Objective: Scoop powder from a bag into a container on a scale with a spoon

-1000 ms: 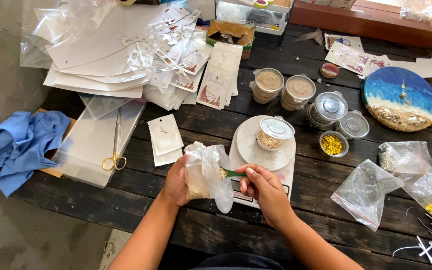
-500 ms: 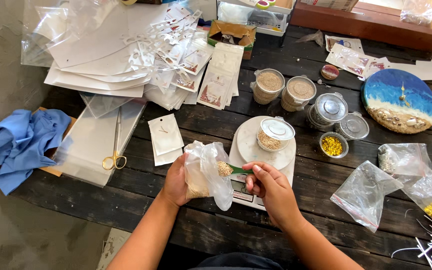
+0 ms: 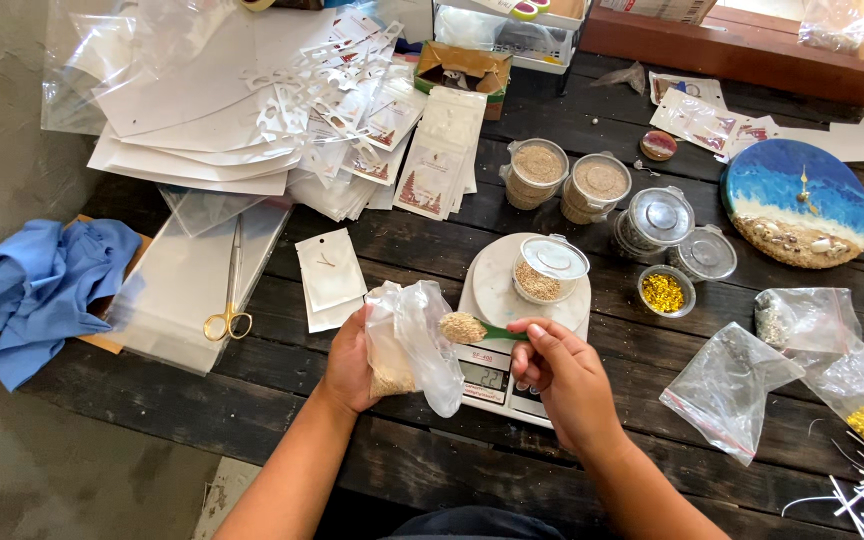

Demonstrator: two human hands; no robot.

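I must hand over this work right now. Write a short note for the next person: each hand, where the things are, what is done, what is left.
Left hand: holds a clear plastic bag with beige grains at its bottom.
Right hand: holds a small green spoon heaped with grains, at the bag's mouth.
On the white digital scale: a small clear round tub, partly filled with grains, lid ajar.
Done: the bag and the tub each hold some grains.
Left: the spoonful is not yet tipped out.

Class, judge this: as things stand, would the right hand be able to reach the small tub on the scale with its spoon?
Probably yes: the right hand holds the spoon just beside the tub, nothing between.
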